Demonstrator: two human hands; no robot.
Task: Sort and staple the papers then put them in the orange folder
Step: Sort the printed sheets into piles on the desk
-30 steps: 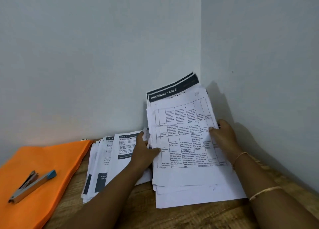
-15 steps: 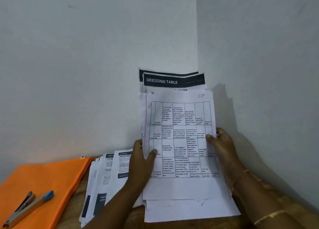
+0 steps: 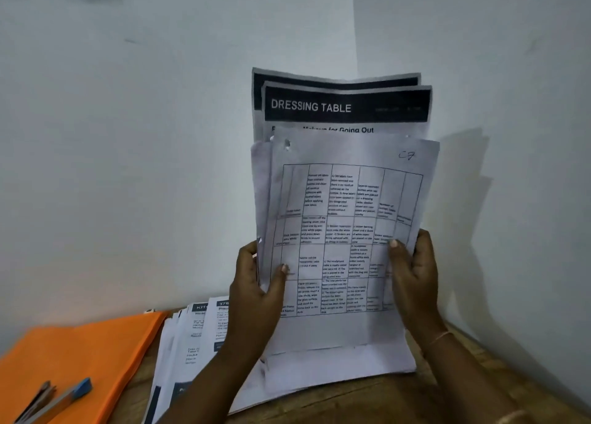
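Two white walls (image 3: 160,136) meet in a corner behind the wooden worktop (image 3: 367,404), leaving little room on the right. A sheaf of printed papers (image 3: 345,231) stands nearly upright, gripped at its side edges by the left hand (image 3: 256,292) and right hand (image 3: 412,283), fingers clamped. A second pile (image 3: 188,347) lies flat beside the orange folder (image 3: 80,353), one stapler (image 3: 54,401) on top.

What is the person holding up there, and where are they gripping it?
A stack of printed papers, held upright. The left hand grips its left edge and the right hand its right edge, both in the lower half, thumbs on the front sheet.
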